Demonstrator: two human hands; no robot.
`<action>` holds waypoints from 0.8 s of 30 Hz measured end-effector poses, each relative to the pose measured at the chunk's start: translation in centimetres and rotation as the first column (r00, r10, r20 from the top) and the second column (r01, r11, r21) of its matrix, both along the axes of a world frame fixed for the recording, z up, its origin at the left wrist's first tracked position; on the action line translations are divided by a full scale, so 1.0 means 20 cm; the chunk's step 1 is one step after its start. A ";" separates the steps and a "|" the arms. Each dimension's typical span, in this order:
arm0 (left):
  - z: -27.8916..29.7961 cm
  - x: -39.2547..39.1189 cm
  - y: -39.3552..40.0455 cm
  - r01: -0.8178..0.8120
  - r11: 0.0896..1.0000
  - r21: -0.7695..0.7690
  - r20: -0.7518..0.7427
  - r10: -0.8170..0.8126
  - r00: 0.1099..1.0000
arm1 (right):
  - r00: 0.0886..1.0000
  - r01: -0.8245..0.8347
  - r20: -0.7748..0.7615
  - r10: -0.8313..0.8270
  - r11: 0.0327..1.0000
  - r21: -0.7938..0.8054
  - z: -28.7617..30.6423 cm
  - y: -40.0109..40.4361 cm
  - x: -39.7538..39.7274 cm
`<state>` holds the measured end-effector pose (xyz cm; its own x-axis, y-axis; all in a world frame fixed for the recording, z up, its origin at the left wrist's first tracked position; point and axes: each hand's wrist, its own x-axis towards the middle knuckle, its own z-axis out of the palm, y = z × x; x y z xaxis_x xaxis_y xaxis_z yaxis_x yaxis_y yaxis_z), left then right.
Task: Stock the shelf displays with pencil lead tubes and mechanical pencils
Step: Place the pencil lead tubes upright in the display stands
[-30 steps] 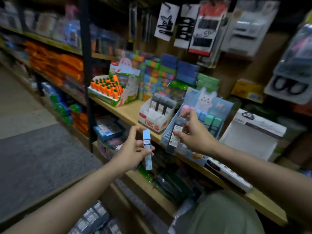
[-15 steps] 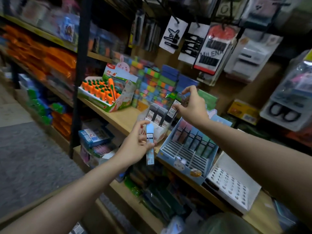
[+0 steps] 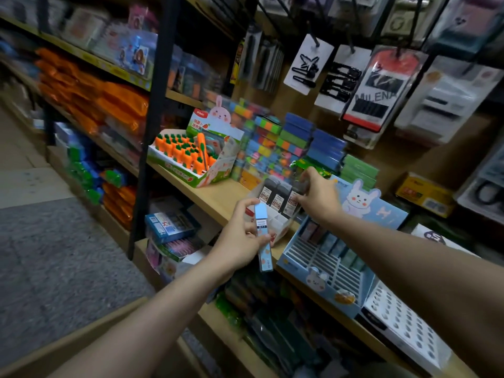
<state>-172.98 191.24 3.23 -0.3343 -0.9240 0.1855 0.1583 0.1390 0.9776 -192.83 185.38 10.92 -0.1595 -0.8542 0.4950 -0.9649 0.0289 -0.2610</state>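
**shelfrat:** Only the head view to go on. Left hand is pinching a light blue lead tube, thumb and fingers curled round its upper half. The tube hangs nearly upright, tipped a bit, its lower end below the shelf edge. It sits just in front of the white display box.

**gridpaper:** And the right hand?

**shelfrat:** It's at the back row of that box, fingers curled on a dark lead tube standing next to two others. Looks like it's seating it, though blur hides the fingertips.

**gridpaper:** So where does the blue one go?

**shelfrat:** My guess is the blue bunny display, right of the left hand and just beside the tube. Long axis already roughly matches the slots, so it's mostly a shift right.
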 end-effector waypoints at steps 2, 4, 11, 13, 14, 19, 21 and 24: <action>0.00 0.00 0.00 0.007 1.000 -0.003 0.004 -0.007 1.000 | 0.998 0.033 -0.062 -0.031 0.999 0.040 -0.01 -0.01 0.01; -0.01 -0.01 -0.01 0.019 1.000 -0.007 -0.001 -0.019 1.000 | 0.989 0.060 -0.143 -0.050 0.996 0.067 -0.02 -0.01 0.01; -0.06 -0.06 -0.01 0.085 0.995 -0.059 0.012 -0.084 0.996 | 0.990 -0.111 0.086 0.115 0.993 -0.050 0.05 0.21 0.06; -0.07 -0.09 0.00 0.128 0.990 -0.052 -0.003 -0.128 0.992 | 0.938 -0.251 0.251 0.241 0.968 0.008 0.04 0.36 0.09; -0.08 -0.11 0.01 0.151 0.988 -0.045 -0.006 -0.152 0.988 | 0.910 -0.307 0.312 0.275 0.950 0.061 0.01 0.44 0.10; -0.10 -0.23 0.11 0.145 0.979 -0.140 0.122 -0.128 0.984 | 0.881 -0.314 0.396 0.260 0.946 0.079 -0.06 0.66 0.03; -0.12 -0.25 0.14 0.121 0.937 -0.328 0.276 -0.028 0.961 | 0.879 -0.261 0.426 0.213 0.964 0.056 0.01 0.69 -0.07; -0.18 -0.25 0.17 0.234 0.747 -0.623 0.523 0.175 0.834 | 0.953 -0.097 0.283 0.109 0.994 -0.057 0.13 0.71 -0.27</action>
